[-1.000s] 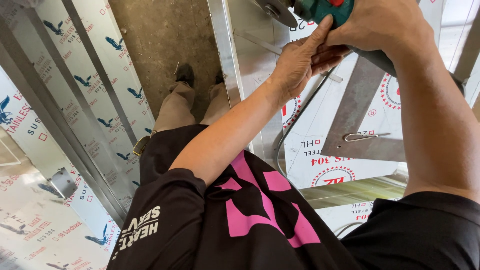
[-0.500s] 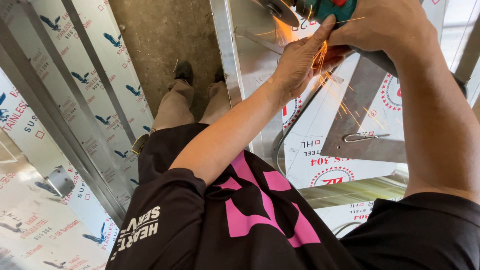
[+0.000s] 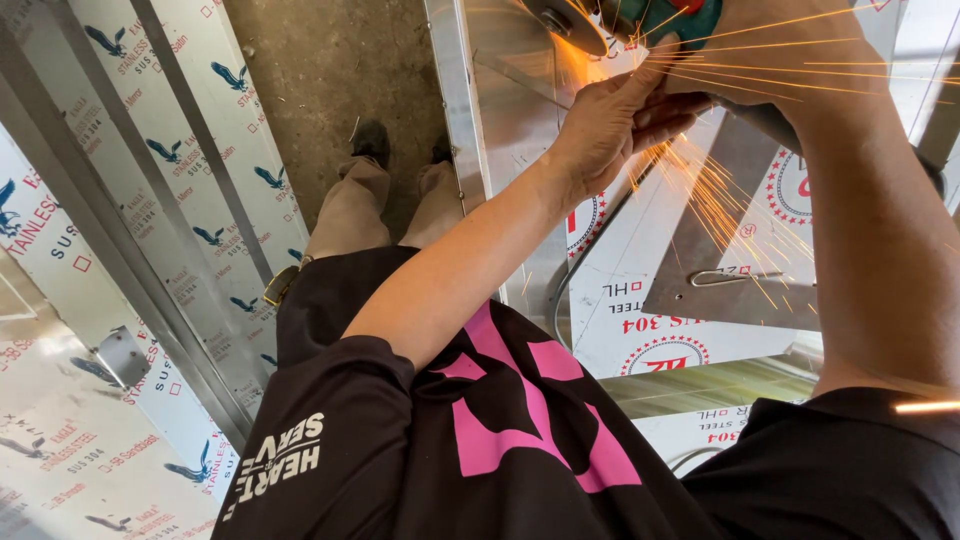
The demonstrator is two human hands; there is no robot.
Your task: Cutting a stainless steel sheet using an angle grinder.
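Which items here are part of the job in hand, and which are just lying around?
In use:
- angle grinder, teal body, disc throwing sparks
- left hand and right hand, both at the grinder
- upright steel panel under the disc

Lying about:
- film-covered steel sheets leaning to the left
- triangular steel offcut on the sheet below
- concrete floor

Grinder in my right hand, left hand beside it; steel sheets to my left, floor between.
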